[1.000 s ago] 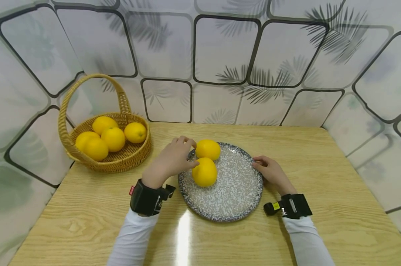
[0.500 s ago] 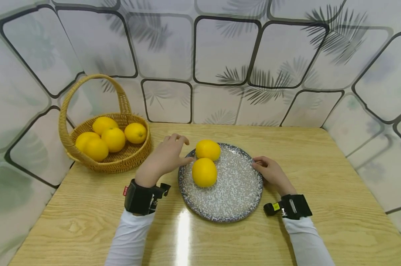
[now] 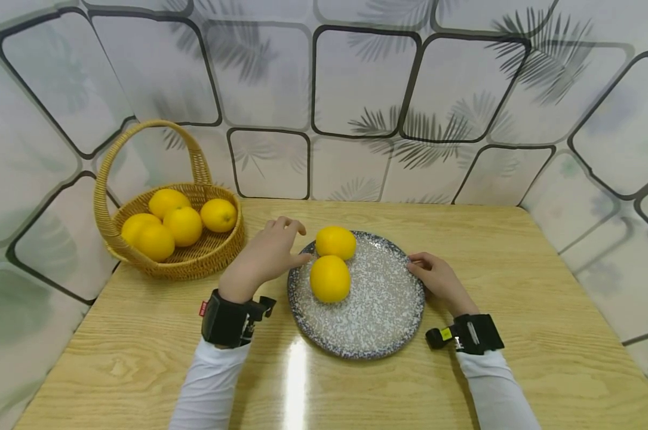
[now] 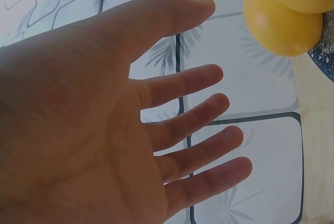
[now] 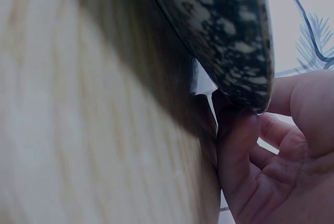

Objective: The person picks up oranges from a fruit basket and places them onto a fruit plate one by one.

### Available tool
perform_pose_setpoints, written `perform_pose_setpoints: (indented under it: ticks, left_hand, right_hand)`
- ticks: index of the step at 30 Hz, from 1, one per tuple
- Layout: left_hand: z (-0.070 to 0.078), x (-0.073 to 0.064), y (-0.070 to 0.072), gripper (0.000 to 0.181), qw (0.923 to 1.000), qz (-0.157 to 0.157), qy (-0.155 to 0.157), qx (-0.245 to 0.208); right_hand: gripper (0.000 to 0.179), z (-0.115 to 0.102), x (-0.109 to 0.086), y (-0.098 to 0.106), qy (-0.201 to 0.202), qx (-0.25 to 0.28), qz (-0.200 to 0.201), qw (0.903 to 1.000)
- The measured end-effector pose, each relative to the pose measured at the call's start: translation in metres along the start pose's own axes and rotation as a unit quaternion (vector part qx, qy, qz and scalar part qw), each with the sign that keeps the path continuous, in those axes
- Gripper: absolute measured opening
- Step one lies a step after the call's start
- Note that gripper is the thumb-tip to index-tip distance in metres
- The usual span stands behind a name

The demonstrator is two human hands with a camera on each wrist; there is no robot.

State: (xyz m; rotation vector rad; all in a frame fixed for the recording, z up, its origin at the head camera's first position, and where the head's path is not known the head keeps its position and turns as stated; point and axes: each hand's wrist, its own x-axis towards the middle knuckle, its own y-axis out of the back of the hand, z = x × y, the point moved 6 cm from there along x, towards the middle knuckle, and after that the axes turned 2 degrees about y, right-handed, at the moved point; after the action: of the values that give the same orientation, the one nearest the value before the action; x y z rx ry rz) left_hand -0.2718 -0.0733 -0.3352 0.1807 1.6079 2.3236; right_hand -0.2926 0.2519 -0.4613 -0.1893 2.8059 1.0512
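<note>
A round speckled grey plate point(image 3: 377, 310) with a dark rim lies on the table, bearing two yellow fruits that look like lemons. The rounder fruit point(image 3: 330, 279) sits in front of the oval fruit point(image 3: 336, 242), both on the plate's left part. My left hand point(image 3: 267, 254) hovers beside them, thumb tip over the plate's left rim; in the left wrist view its fingers point(image 4: 193, 135) are spread, the palm bare. At the plate's right edge my right hand point(image 3: 436, 276) pinches the rim, thumb above and fingers point(image 5: 237, 145) curled beneath it, seen in the right wrist view.
A wicker basket point(image 3: 194, 270) with a tall arched handle point(image 3: 104, 173) stands at the back left, holding several yellow fruits point(image 3: 183, 226). The wooden table point(image 3: 496, 239) meets a patterned wall covering point(image 3: 364, 83) at the back and sides.
My left hand has drawn back to the left, away from the two yellow fruits on the plate, then stayed still. The right hand keeps its hold on the rim.
</note>
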Motion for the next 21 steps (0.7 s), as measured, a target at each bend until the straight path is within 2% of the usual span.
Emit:
perform_pose_setpoints:
  ticks: [21]
  left_hand:
    - [-0.003,-0.0011,-0.0013,0.051,0.9999,-0.009,0.006,0.001]
  right_hand:
    - [0.048,0.0012,-0.0004,-0.0004,-0.008,0.01,0.0,0.9999]
